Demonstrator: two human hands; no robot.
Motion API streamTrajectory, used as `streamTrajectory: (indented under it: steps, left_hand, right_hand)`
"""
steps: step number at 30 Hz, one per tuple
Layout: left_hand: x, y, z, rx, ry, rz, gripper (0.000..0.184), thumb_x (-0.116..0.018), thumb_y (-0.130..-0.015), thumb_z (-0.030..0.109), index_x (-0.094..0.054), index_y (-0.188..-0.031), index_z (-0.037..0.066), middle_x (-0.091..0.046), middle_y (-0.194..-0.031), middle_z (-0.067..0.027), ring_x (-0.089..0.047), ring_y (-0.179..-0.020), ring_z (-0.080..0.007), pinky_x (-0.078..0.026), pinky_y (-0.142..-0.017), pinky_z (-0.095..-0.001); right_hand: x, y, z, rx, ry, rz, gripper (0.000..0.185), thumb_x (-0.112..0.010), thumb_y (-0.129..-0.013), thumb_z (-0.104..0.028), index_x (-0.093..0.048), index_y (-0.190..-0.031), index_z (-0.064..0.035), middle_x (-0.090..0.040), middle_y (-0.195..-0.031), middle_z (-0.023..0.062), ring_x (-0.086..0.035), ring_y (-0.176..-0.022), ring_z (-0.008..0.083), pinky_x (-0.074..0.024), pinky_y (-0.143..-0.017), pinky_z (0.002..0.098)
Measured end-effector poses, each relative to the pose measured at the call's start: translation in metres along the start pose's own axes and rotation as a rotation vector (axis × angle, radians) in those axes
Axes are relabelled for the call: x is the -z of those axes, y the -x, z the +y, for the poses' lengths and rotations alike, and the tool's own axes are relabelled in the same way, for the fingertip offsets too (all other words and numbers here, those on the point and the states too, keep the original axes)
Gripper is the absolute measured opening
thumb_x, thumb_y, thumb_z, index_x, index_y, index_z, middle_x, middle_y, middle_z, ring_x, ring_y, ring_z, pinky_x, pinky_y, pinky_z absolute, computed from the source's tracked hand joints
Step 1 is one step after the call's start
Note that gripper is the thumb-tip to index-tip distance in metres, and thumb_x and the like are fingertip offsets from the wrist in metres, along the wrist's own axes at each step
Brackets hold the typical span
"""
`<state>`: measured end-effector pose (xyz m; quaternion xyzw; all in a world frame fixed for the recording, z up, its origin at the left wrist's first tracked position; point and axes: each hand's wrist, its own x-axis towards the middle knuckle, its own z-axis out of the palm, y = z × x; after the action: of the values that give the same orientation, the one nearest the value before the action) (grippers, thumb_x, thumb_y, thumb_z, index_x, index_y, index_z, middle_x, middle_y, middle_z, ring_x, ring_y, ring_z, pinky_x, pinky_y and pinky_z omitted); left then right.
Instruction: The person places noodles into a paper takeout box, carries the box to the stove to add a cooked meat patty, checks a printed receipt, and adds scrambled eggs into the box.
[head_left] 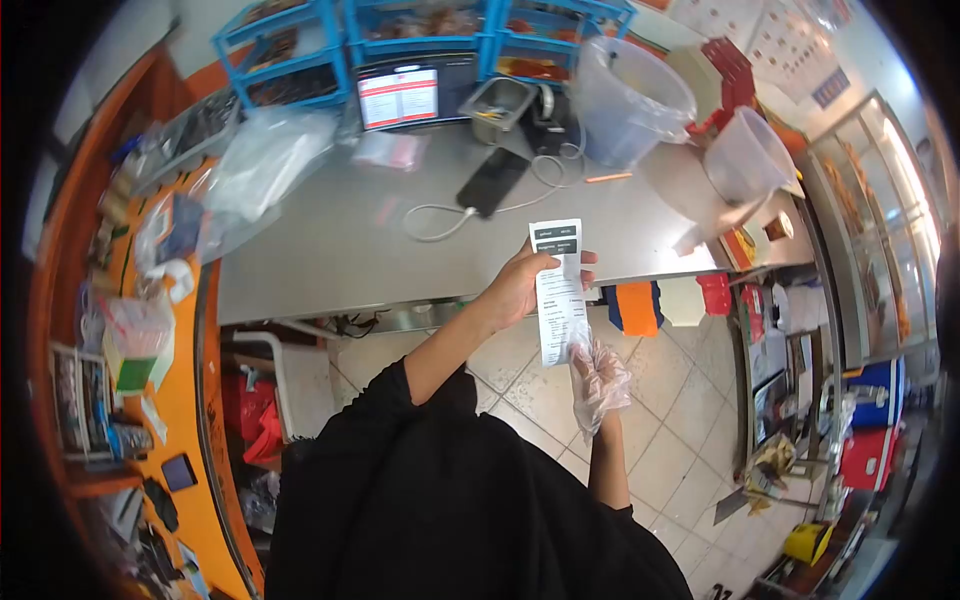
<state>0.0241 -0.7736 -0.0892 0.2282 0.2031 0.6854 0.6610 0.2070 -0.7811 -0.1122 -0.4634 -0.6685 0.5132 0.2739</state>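
A long printed receipt [559, 295] is stretched upright before me, over the front edge of the steel counter. My left hand [514, 290], bare, grips its upper half, with the thumb on the printed face and fingers behind. My right hand [600, 385] wears a clear plastic glove and pinches the receipt's lower right corner. Beyond the receipt, a dark phone [493, 183] lies on the counter with a white cable [435, 238] plugged into it.
The steel counter [310, 265] carries a tablet [415, 92], a metal container [498, 108], a large clear bucket [630, 105], a smaller bucket [748, 155] and plastic bags [270, 160]. Blue racks [415, 45] stand behind. An orange-topped counter [195, 450] runs along the left; a glass display case [870, 220] is at right.
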Motion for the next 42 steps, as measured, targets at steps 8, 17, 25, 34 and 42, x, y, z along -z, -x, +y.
streamTrajectory:
  steps: [8, 17, 25, 34, 42]
  left_hand:
    - [-0.009, -0.169, -0.054, 0.147, 0.060, 0.007, 0.032, -0.039, -0.075, 0.007, -0.034, -0.106, 0.003, -0.052, -0.101, -0.0128, -0.055, -0.082, -0.0237, -0.046, -0.071, -0.0361]
    - [-0.024, -0.315, -0.091, 0.276, 0.074, 0.092, 0.032, -0.045, -0.076, 0.017, -0.046, -0.103, 0.000, -0.053, -0.095, -0.0092, -0.054, -0.085, -0.0221, -0.045, -0.077, -0.0343]
    - [-0.059, -0.388, -0.117, 0.175, 0.072, 0.224, 0.033, -0.042, -0.079, 0.016, -0.040, -0.107, -0.001, -0.051, -0.102, -0.0099, -0.051, -0.089, -0.0228, -0.044, -0.080, -0.0364]
    - [-0.103, -0.398, -0.099, -0.003, 0.155, 0.317, 0.031, -0.044, -0.079, 0.015, -0.040, -0.105, 0.000, -0.050, -0.104, -0.0115, -0.052, -0.088, -0.0220, -0.045, -0.080, -0.0391]
    - [-0.092, -0.348, -0.048, -0.199, 0.205, 0.322, 0.028, -0.048, -0.078, 0.014, -0.044, -0.103, 0.003, -0.051, -0.101, -0.0129, -0.052, -0.086, -0.0236, -0.044, -0.080, -0.0430]
  right_hand:
    - [0.105, -0.095, 0.042, 0.049, 0.078, 0.156, 0.028, -0.056, -0.078, -0.025, -0.057, -0.095, -0.0028, -0.060, -0.082, 0.0083, -0.055, -0.078, 0.0182, -0.0407, -0.070, 0.0310]
    - [0.258, -0.203, 0.068, -0.212, 0.653, 0.323, 0.032, -0.055, -0.077, -0.024, -0.054, -0.098, -0.0004, -0.058, -0.089, 0.0175, -0.055, -0.083, 0.0289, -0.0420, -0.073, 0.0329]
    - [0.390, -0.309, 0.135, -0.160, 0.797, 0.542, 0.041, -0.059, -0.070, -0.033, -0.052, -0.098, -0.0034, -0.053, -0.097, 0.0145, -0.053, -0.085, 0.0290, -0.0431, -0.074, 0.0346]
    - [0.378, -0.346, 0.171, -0.087, 0.963, 0.349, 0.041, -0.049, -0.073, -0.048, -0.057, -0.085, -0.0091, -0.056, -0.086, 0.0169, -0.054, -0.079, 0.0337, -0.0434, -0.065, 0.0396]
    - [0.316, -0.356, 0.104, -0.188, 1.002, 0.104, 0.046, -0.045, -0.076, -0.048, -0.058, -0.082, -0.0045, -0.057, -0.087, 0.0203, -0.054, -0.083, 0.0345, -0.0428, -0.071, 0.0388]
